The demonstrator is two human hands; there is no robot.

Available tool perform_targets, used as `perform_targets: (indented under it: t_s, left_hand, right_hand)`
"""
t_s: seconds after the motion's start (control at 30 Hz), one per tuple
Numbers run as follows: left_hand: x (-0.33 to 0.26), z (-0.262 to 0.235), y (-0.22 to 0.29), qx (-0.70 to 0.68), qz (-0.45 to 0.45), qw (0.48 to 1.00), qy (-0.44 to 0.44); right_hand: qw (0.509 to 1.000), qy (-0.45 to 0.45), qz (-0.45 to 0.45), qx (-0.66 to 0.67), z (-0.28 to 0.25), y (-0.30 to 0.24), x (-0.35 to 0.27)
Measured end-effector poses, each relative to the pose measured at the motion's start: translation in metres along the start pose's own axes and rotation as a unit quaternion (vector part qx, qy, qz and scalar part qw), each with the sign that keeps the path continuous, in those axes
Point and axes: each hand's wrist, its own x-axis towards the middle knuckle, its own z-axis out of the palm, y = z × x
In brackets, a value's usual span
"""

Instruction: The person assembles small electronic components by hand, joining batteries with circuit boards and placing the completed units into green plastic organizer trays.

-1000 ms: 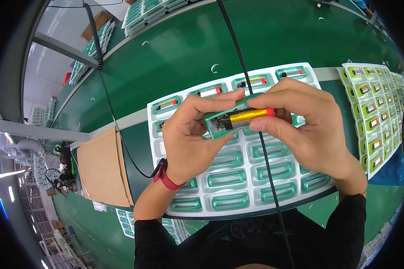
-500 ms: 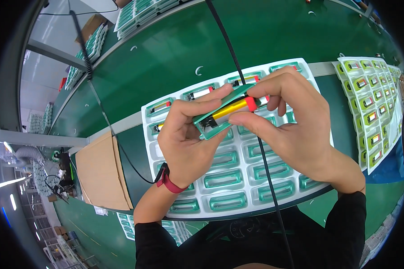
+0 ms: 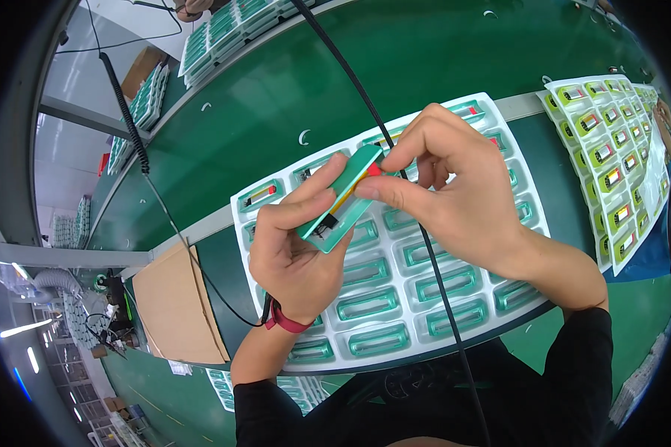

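Now the left hand (image 3: 294, 253) is gripping the green case (image 3: 360, 169), tilting it more steeply than before, while the right hand (image 3: 466, 201) is pinching the battery (image 3: 344, 200) at its red end; between them, the case is showing a narrow yellow strip.

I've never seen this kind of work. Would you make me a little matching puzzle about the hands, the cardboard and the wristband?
Column one:
1. Left hand
2. Right hand
3. Cardboard
4. Wristband

Column two:
A. Brown and flat, to the left of the white tray
B. Has fingertips at the red end of a yellow strip
C. Dark red, worn on a wrist
D. Grips a green case, fingers on one side and thumb on the other

Right pairs: 1-D, 2-B, 3-A, 4-C
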Motion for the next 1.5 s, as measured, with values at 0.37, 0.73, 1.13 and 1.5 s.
perform_targets:
  t_s: [0.37, 0.73, 1.13, 1.5]
  left_hand:
    - [-0.003, 0.000, -0.009, -0.117, -0.064, 0.990, 0.054]
    - [0.013, -0.015, 0.012, -0.054, -0.119, 0.989, -0.067]
    - [0.010, -0.021, 0.015, 0.073, -0.084, 0.989, -0.093]
    - [0.016, -0.030, 0.019, 0.059, -0.074, 0.990, -0.103]
  right_hand:
    - [0.995, 0.010, -0.057, 0.080, 0.005, -0.003, -0.005]
    - [0.970, -0.042, 0.089, 0.223, 0.000, 0.002, 0.000]
    - [0.986, -0.158, -0.045, 0.016, -0.011, 0.003, 0.006]
    - [0.970, -0.219, 0.014, 0.108, -0.012, -0.004, 0.008]
